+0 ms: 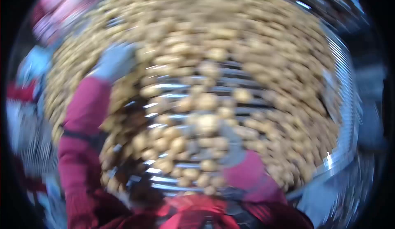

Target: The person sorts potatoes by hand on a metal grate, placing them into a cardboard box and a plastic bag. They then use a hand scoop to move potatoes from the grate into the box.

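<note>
Lying over potatoes on steel rollers, the gloved left hand and right hand are blurred; their grip cannot be told

Heaped tan round potatoes block the far and right parts of the bed of silver metal roller bars. Bare bars show mid-bed between scattered potatoes. A raised metal rim bounds the right side. The view is blurred.

Loose potatoes on roller bed
</note>
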A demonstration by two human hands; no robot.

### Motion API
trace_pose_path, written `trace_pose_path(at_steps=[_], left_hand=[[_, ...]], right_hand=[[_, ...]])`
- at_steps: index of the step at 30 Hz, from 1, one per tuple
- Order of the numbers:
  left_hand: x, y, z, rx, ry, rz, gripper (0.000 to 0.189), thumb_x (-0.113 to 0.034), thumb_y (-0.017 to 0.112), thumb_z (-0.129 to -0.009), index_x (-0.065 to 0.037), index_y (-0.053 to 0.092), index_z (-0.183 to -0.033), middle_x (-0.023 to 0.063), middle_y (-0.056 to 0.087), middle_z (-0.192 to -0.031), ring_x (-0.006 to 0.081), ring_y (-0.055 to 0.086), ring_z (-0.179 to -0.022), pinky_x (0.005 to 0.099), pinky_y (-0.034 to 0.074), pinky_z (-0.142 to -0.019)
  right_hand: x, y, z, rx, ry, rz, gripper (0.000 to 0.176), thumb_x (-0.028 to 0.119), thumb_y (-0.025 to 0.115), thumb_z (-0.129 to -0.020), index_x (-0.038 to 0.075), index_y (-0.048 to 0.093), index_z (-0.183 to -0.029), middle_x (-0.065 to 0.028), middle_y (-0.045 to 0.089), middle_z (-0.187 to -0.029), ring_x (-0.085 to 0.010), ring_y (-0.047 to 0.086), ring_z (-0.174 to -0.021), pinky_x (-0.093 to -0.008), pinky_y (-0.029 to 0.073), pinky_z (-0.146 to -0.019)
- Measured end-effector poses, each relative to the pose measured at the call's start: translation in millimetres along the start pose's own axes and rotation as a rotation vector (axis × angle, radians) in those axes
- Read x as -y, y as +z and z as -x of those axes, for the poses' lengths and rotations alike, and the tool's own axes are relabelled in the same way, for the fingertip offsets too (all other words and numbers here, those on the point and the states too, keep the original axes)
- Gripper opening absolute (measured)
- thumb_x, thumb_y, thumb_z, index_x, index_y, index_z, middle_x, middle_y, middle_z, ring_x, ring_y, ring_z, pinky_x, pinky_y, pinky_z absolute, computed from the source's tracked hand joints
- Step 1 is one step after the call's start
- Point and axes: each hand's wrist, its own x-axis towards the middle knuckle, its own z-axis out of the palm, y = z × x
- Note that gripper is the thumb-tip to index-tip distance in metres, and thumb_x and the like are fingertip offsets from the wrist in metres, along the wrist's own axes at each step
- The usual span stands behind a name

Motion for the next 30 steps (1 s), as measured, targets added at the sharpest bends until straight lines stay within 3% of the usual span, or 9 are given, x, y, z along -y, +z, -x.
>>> trace_pose_path(at_steps=[1,2,3,8,13,19,23,25,30], left_hand=[[-22,-17,-19,0.277,-0.172,0.125,0.027,-0.029,0.07,-0.085,-0.006,0.072,-0.099,0.0206,0.074,-0.098,0.0411,0.07,-0.089,0.0521,0.054,-0.078],[-19,8,-26,-0.012,-0.047,0.228,0.027,-0.028,0.068,-0.086,-0.006,0.073,-0.102,0.0209,0.074,-0.096,0.0408,0.071,-0.085,0.0504,0.056,-0.078],[-33,16,-37,-0.234,0.046,0.317,0.032,-0.031,0.068,-0.088,-0.005,0.074,-0.105,0.0225,0.075,-0.097,0.0402,0.072,-0.089,0.0493,0.057,-0.082],[-3,-4,-33,0.433,-0.29,0.162,0.047,-0.042,0.072,-0.087,-0.004,0.071,-0.115,0.0233,0.074,-0.108,0.0412,0.071,-0.104,0.051,0.052,-0.099],[7,13,-8,0.173,-0.039,0.328,0.035,-0.032,0.075,-0.086,-0.011,0.071,-0.113,0.0128,0.069,-0.113,0.0363,0.066,-0.111,0.0473,0.052,-0.097],[-19,-23,4,0.518,-0.253,0.117,0.039,-0.038,0.075,-0.086,-0.014,0.072,-0.116,0.0101,0.074,-0.107,0.0347,0.07,-0.105,0.0448,0.055,-0.091],[2,-4,54,0.235,-0.306,0.266,0.042,-0.043,0.079,-0.085,-0.014,0.073,-0.115,0.0119,0.074,-0.108,0.033,0.07,-0.106,0.0448,0.055,-0.091],[7,-18,78,0.164,-0.384,0.252,0.034,-0.039,0.077,-0.089,-0.015,0.073,-0.113,0.0127,0.074,-0.111,0.0352,0.07,-0.105,0.045,0.055,-0.093],[-55,-60,123,-0.361,-0.485,0.8,0.038,-0.026,0.078,-0.09,-0.009,0.072,-0.122,0.0127,0.073,-0.103,0.0275,0.073,-0.094,0.0407,0.057,-0.085]], right_hand=[[-37,-27,24,-0.499,-0.361,0.692,0.06,0.026,0.054,-0.108,0.009,0.035,-0.162,-0.0131,0.054,-0.151,-0.0308,0.066,-0.119,-0.0391,0.061,-0.094],[-43,-35,30,-0.554,-0.474,0.762,0.051,0.007,0.055,-0.106,0.002,0.043,-0.156,-0.0127,0.059,-0.143,-0.0181,0.067,-0.11,-0.0298,0.06,-0.087],[-10,37,25,-0.233,-0.539,0.858,0.059,0.029,0.053,-0.109,0.011,0.038,-0.162,-0.01,0.051,-0.155,-0.0194,0.066,-0.111,-0.0294,0.058,-0.084],[-14,26,14,-0.231,-0.506,0.488,0.057,0.016,0.057,-0.105,0.008,0.041,-0.159,-0.0123,0.058,-0.145,-0.023,0.066,-0.112,-0.0319,0.057,-0.089],[-16,-10,9,-0.432,-0.417,0.508,0.06,-0.002,0.051,-0.099,0.002,0.039,-0.158,-0.0195,0.059,-0.14,-0.028,0.066,-0.114,-0.0338,0.056,-0.097],[-21,-12,1,-0.381,-0.422,0.162,0.065,0.049,0.049,-0.107,0.007,0.041,-0.155,-0.0246,0.059,-0.139,-0.0316,0.07,-0.102,-0.0306,0.059,-0.064],[-21,-10,2,-0.418,-0.445,0.05,0.065,0.052,0.049,-0.107,0.009,0.041,-0.156,-0.028,0.059,-0.139,-0.035,0.071,-0.096,-0.0326,0.061,-0.063],[-27,-6,-1,-0.568,-0.546,0.502,0.065,0.051,0.049,-0.107,0.01,0.041,-0.156,-0.0283,0.059,-0.139,-0.0365,0.071,-0.097,-0.0353,0.062,-0.064],[-31,-5,-11,-0.344,-0.446,-0.015,0.064,0.052,0.046,-0.108,0.012,0.039,-0.158,-0.0254,0.057,-0.143,-0.0409,0.069,-0.11,-0.0399,0.063,-0.065]])
